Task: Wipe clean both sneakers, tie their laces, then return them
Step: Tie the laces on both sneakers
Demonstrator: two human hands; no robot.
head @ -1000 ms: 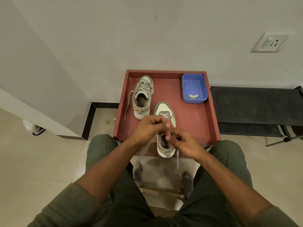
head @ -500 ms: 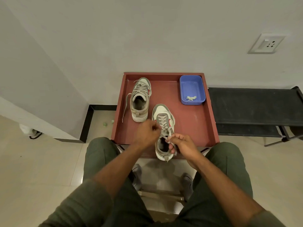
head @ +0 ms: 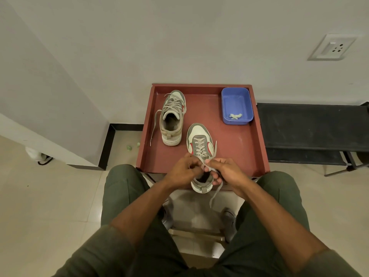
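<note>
The heel and collar of the nearer grey-and-white sneaker with red side accents [head: 199, 144] are partly hidden behind both hands, and its heel overhangs the front edge of the reddish-brown tray-topped bench [head: 239, 140]. The left hand [head: 184, 172] has its fingers [head: 194, 163] curled, pinching the grey lace [head: 205, 166] just over the shoe's tongue; the right hand [head: 224, 172] likewise pinches the lace, its lower fingers tucked under the collar. The crossing of the lace between the two hands is too small to make out. One loose end of the lace hangs down past the bench edge, another stands up beside the shoe's right side.

The second matching sneaker [head: 172, 118] sits further back on the left of the bench, toe pointing away, its laces untied, one trailing over the bench's left rim. A blue rectangular plastic tub [head: 236, 105] in the far right corner holds a small crumpled pale scrap [head: 235, 116]. A black low bench [head: 311, 126] stands just beside on the right, cut off by the frame. A white wall socket [head: 332, 47] sits above it. No writing is legible anywhere.
</note>
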